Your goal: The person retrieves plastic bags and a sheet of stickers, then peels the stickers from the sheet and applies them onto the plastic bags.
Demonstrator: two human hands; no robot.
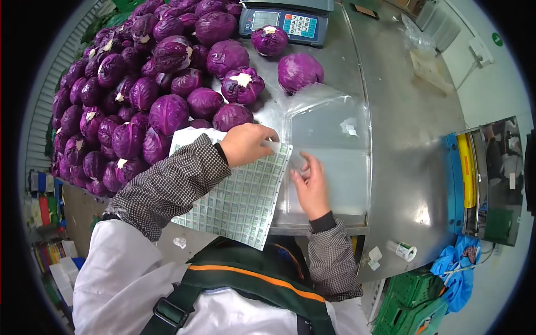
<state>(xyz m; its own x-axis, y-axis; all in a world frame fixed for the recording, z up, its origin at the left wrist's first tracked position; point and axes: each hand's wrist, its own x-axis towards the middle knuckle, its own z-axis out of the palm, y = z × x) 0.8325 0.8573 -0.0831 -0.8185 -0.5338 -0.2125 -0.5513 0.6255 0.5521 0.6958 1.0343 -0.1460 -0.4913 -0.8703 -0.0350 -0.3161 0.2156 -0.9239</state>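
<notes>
A sheet of small green-and-white printed labels (237,195) lies slanted in front of me, its lower end over the table's front edge. My left hand (245,145) is at its upper right corner, fingers bent and closed on the sheet there. Just right of the sheet's edge is my right hand (312,187), its thumb and curled fingers apart with nothing visible between them. Beneath that hand lies a stack of clear plastic bags (329,131). Beyond the bags sits a single red cabbage (300,72).
A large pile of red cabbages (145,92) covers the table's left side. A digital scale (290,22) stands at the back. To the right are a film wrapping machine (469,178), a label roll (406,251), a blue plastic bag (458,268) and green crates (410,301).
</notes>
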